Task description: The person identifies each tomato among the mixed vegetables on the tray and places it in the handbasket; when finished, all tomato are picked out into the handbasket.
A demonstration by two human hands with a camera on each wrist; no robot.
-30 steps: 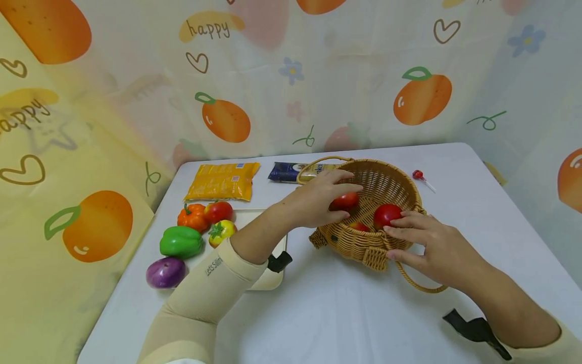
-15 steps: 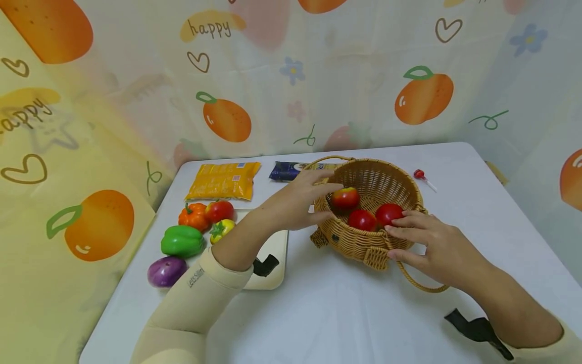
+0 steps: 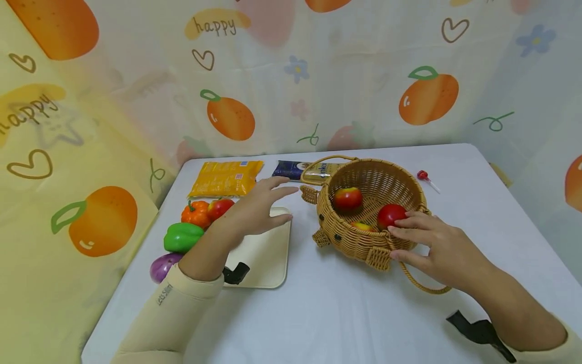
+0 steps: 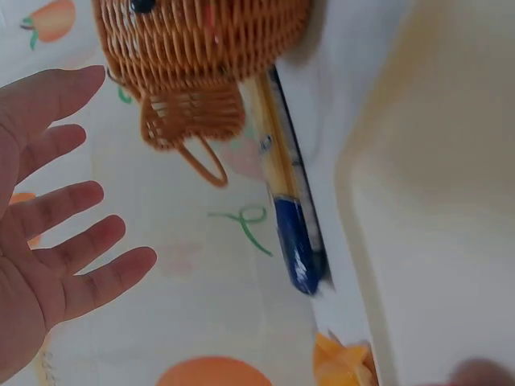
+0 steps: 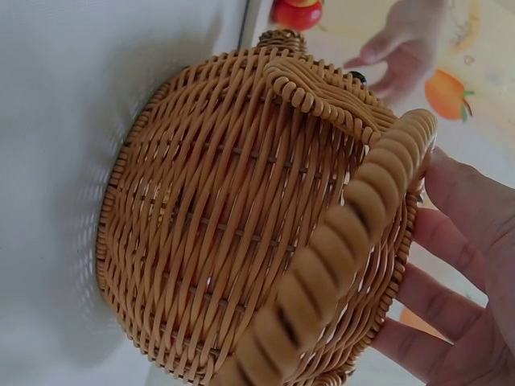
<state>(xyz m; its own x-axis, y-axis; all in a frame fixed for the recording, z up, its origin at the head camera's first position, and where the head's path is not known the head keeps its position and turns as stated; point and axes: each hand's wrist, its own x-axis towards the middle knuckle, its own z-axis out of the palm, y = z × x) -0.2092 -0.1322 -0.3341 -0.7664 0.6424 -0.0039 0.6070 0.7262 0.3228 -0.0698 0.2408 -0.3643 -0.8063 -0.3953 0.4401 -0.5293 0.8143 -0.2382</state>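
My left hand (image 3: 256, 207) hovers over the cream tray (image 3: 268, 258), its fingers spread and holding nothing. The left wrist view shows the same hand (image 4: 48, 241) with a bare palm. My right hand (image 3: 436, 242) grips the rim of the brown wicker basket (image 3: 354, 245), fingers over the edge and thumb outside, near the looped handle (image 5: 346, 225). Inside the basket lie a red-and-yellow apple (image 3: 348, 198) at the left, a red one (image 3: 391, 216) beside my right fingertips, and another apple (image 3: 362, 226) half hidden behind the front rim.
Left of the tray lie an orange pepper (image 3: 196, 214), a red fruit (image 3: 220, 208), a green pepper (image 3: 183, 237) and an eggplant (image 3: 163, 267). Behind are a yellow packet (image 3: 225, 178) and a blue-and-gold pack (image 3: 291, 170). A lollipop (image 3: 423, 175) lies right of the basket.
My left hand has come out of the basket and moved left over the tray. The front apple in the basket has rolled, showing yellow now. My right hand stays at the rim.
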